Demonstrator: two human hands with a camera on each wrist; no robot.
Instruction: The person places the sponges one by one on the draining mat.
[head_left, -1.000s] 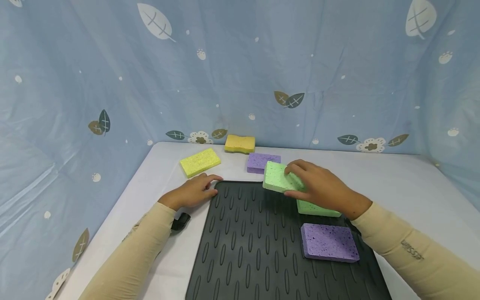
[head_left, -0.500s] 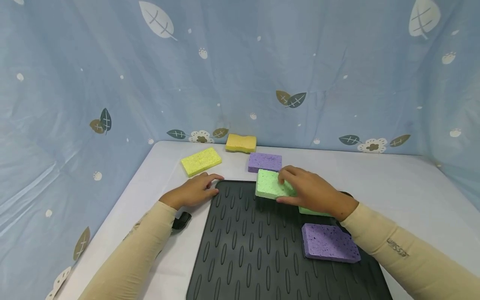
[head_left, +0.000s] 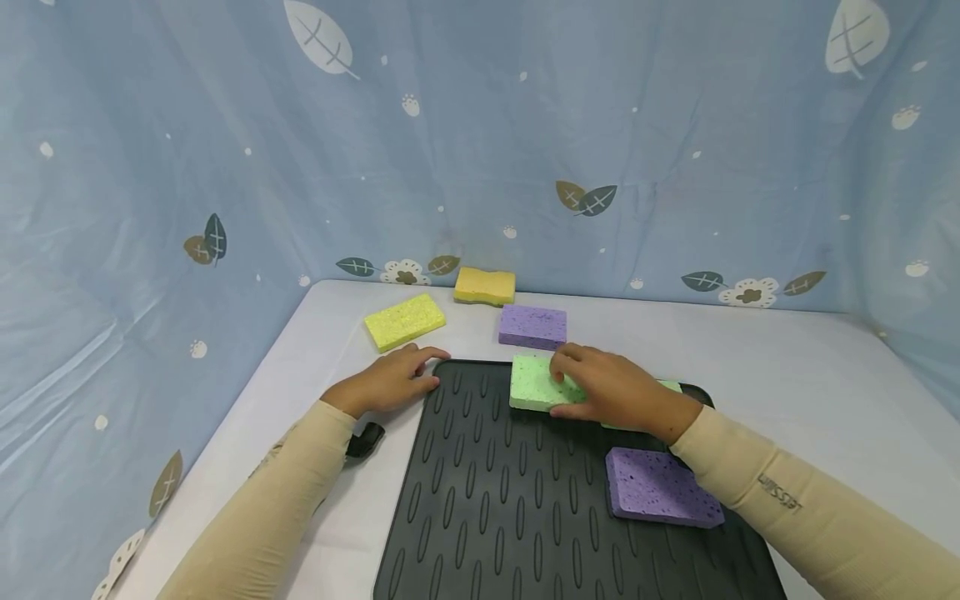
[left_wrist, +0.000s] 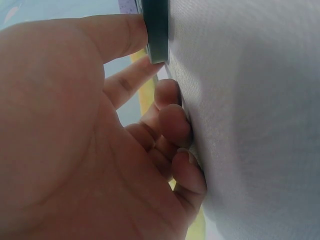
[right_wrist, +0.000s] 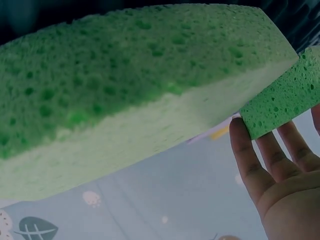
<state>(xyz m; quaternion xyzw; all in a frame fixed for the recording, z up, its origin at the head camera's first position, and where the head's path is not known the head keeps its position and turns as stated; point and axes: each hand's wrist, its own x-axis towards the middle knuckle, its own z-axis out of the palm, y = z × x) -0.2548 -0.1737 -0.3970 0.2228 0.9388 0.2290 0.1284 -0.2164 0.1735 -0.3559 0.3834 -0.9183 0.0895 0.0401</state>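
Note:
My right hand [head_left: 611, 392] grips a light green sponge [head_left: 531, 382] by its right end, low over the far edge of a black ridged mat [head_left: 480, 500]. The right wrist view shows the fingers [right_wrist: 242, 145] along the edge of this held sponge [right_wrist: 280, 102]. Much closer to that camera is a second green sponge [right_wrist: 150, 80], mostly hidden behind my hand in the head view. At the mat's far left corner, my left hand [head_left: 386, 382] touches the edge with thumb and index finger. Its other fingertips [left_wrist: 175, 125] rest loosely curled on the white cloth.
A purple sponge [head_left: 660, 490] lies on the mat's right side. Beyond the mat are another purple sponge [head_left: 532, 325], a lime yellow sponge [head_left: 406, 322] and a darker yellow sponge [head_left: 484, 286]. A blue patterned curtain [head_left: 480, 125] stands behind the white table [head_left: 787, 358].
My right hand has moved left and toward me with the green sponge, from above the mat's far edge down close to it. The left hand keeps its place at the corner.

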